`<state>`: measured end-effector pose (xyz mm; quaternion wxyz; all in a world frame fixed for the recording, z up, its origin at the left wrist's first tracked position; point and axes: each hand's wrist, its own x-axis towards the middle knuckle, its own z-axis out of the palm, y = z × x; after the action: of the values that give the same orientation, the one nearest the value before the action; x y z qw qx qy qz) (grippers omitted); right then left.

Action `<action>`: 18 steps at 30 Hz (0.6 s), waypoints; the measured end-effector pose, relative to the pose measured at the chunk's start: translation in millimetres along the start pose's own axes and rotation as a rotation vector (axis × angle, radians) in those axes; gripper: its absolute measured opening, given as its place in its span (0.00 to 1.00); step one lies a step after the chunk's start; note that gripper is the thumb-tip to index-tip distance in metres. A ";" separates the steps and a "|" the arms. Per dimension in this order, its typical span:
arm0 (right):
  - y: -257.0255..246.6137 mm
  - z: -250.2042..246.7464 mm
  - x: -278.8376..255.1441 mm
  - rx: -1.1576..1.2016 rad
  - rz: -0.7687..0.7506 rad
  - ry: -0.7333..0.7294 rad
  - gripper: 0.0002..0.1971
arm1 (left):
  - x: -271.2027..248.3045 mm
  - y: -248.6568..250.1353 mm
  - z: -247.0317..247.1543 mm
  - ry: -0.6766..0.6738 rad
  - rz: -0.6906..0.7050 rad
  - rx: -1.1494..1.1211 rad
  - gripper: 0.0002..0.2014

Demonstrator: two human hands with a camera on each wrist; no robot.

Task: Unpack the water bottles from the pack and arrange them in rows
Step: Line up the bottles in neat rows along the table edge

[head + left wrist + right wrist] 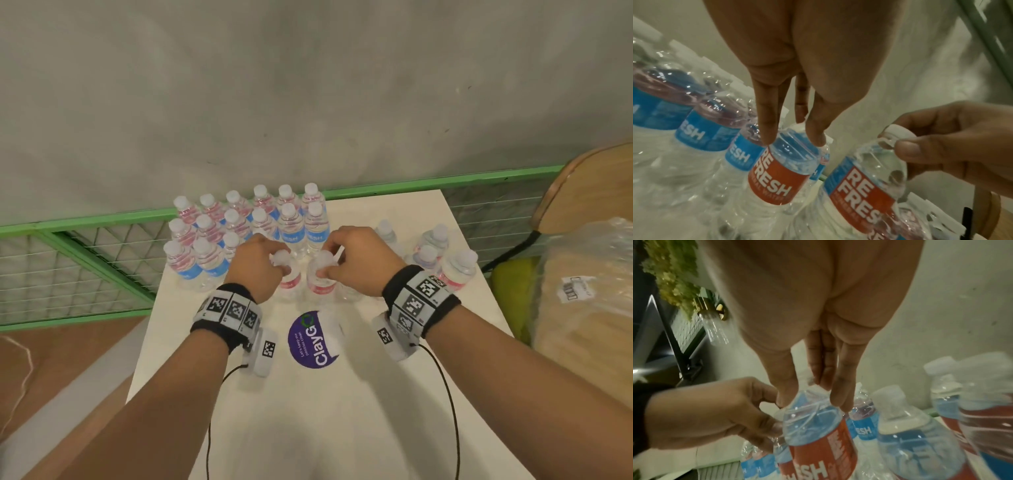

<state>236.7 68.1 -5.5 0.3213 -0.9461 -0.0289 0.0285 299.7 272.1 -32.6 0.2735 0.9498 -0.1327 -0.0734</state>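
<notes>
Presently, two upright water bottles are held side by side at the middle of the white counter [342, 411]. The left hand [255, 265] is closed by its fingertips round the neck of the left bottle [287, 281]; the right hand [359, 260] is pinched on the cap and neck of the right bottle [320, 286]. Both bottles bear red labels. Behind and to the left, the arranged rows of bottles [246, 222] are seen standing upright. To the right, a loose group of bottles [442, 260] is noted. A round purple sticker [313, 339] is fixed on the counter, near the wrists.
</notes>
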 end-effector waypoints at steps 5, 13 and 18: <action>-2.4 7.1 38.9 -0.156 0.079 -0.025 0.14 | 24.3 11.8 -3.5 -0.019 0.012 0.197 0.13; 7.7 12.3 77.1 -0.260 0.198 -0.062 0.12 | 53.7 20.2 4.9 -0.068 0.028 0.226 0.09; 9.4 16.0 84.8 -0.227 0.196 -0.017 0.13 | 61.7 17.5 5.5 -0.082 0.127 0.248 0.20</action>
<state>320.4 76.6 -26.9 0.2077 -0.9743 0.0580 0.0644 353.6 237.0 -31.9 0.1523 0.9623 -0.2115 -0.0777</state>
